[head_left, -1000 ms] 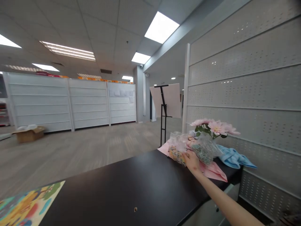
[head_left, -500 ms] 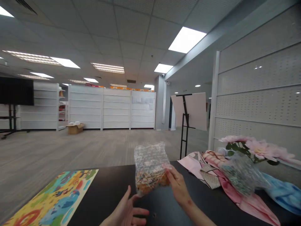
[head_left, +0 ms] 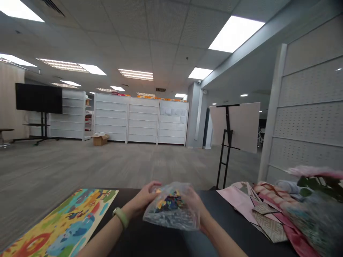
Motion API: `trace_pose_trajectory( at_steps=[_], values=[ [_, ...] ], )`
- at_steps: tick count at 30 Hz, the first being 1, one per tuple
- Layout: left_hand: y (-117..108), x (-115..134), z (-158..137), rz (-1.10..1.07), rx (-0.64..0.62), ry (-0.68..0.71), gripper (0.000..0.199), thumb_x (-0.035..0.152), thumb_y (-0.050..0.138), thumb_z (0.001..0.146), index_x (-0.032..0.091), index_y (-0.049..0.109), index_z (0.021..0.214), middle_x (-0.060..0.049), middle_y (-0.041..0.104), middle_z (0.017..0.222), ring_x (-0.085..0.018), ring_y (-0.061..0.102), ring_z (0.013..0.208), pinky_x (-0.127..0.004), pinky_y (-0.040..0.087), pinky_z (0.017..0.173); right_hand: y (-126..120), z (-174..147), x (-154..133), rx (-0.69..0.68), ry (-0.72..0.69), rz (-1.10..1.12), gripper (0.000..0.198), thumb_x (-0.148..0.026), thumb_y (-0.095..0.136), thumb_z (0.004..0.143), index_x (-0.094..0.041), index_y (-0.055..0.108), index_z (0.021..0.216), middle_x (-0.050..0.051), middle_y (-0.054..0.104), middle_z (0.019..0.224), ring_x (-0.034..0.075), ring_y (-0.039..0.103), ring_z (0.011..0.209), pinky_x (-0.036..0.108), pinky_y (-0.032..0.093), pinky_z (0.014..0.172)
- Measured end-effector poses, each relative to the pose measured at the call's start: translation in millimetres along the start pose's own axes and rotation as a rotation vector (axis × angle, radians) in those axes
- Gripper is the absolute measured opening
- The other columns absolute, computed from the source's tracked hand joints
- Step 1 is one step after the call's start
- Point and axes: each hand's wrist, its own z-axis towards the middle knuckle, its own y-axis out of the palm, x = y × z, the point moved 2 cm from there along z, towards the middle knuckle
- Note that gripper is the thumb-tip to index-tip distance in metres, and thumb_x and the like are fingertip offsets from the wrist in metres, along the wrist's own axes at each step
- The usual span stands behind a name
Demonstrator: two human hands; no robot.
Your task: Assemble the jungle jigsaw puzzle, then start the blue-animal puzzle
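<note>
A clear plastic bag [head_left: 173, 214] hangs over the black table [head_left: 158, 246], with small colourful pieces, yellow, blue and dark, bunched in its upper part. My left hand [head_left: 144, 199], with a pale green band on its wrist, grips the bag's left upper edge between thumb and fingers. On the other side my right hand [head_left: 197, 205] holds the bag; its fingers are partly hidden by crinkled plastic. To the left of my hands lies a bright picture sheet [head_left: 72, 221] with cartoon animals.
Folded pink and patterned fabrics [head_left: 241, 203] lie on the table's right side, beside pink artificial flowers [head_left: 316, 173] and a plastic-wrapped bundle [head_left: 308, 221]. Beyond the table stand a black easel [head_left: 225, 153], white shelves [head_left: 142, 121], a cardboard box [head_left: 100, 139] and a screen on a stand [head_left: 39, 98].
The bag has been turned over, and its pieces now sit near the top. My left hand has gone from open below the bag to gripping its left edge. The view has swung left.
</note>
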Motion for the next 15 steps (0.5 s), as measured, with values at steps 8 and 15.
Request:
trace_pose_trajectory(
  at_steps=[8, 15],
  values=[
    [6, -31, -14, 0.091, 0.238, 0.328, 0.046, 0.042, 0.069, 0.088, 0.021, 0.053, 0.126, -0.010, 0.069, 0.120, -0.026, 0.067, 0.107, -0.037, 0.054, 0.093, 8, -9, 24, -0.094, -0.368, -0.305, 0.078, -0.040, 0.065, 0.085, -0.024, 0.027, 0.151, 0.014, 0.043, 0.152, 0.029, 0.047, 0.138, 0.046, 0.042, 0.112],
    [9, -57, -22, 0.303, 0.292, 0.352, 0.025, 0.034, 0.059, 0.096, 0.022, 0.062, 0.117, -0.007, 0.070, 0.119, -0.024, 0.067, 0.108, -0.034, 0.052, 0.095, 24, -18, 47, -0.084, -0.427, -0.607, 0.053, -0.026, 0.064, 0.085, -0.025, 0.051, 0.137, 0.010, 0.054, 0.141, 0.028, 0.053, 0.130, 0.043, 0.046, 0.109]
  ],
)
